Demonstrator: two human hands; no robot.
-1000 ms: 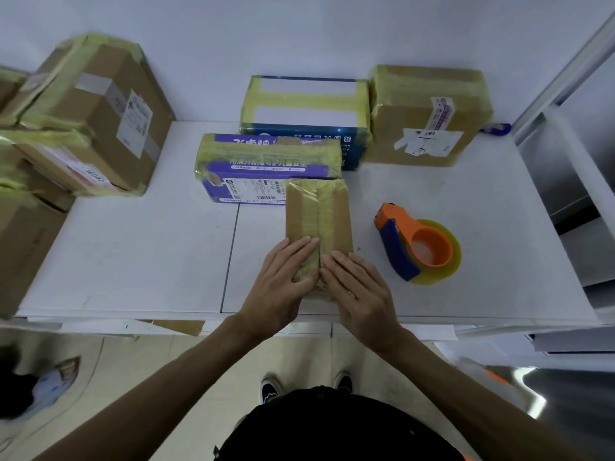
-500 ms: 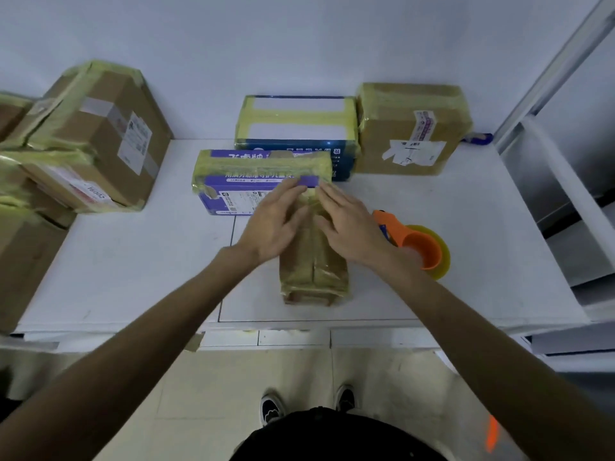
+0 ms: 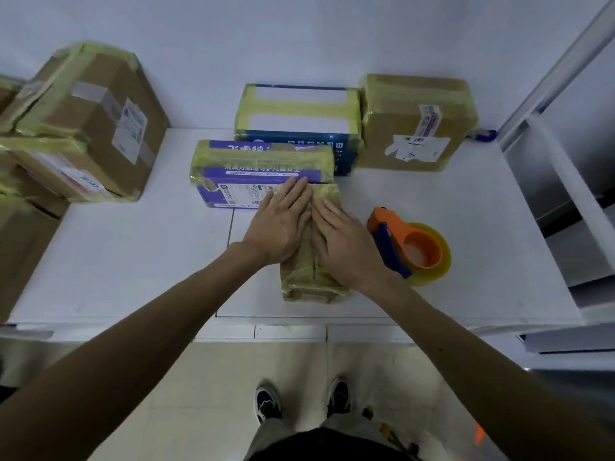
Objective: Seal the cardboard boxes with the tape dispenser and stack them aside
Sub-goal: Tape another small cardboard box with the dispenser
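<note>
A small narrow cardboard box (image 3: 309,277), wrapped in yellowish tape, lies lengthwise in the middle of the white table (image 3: 133,261). My left hand (image 3: 281,224) and my right hand (image 3: 342,242) lie flat side by side on its top, fingers straight, pressing on the tape. The orange and blue tape dispenser (image 3: 409,249) with its yellow roll rests on the table just right of my right hand, untouched.
A purple taped box (image 3: 253,171) sits right behind the small one, a blue and white box (image 3: 299,118) and a brown box (image 3: 416,128) stand against the wall. Several taped brown boxes (image 3: 86,124) are stacked at the left. A metal shelf frame (image 3: 565,161) rises at the right.
Both hands slid along the box top from its near end to its far end, then drew back a little toward the middle. The dispenser has not moved.
</note>
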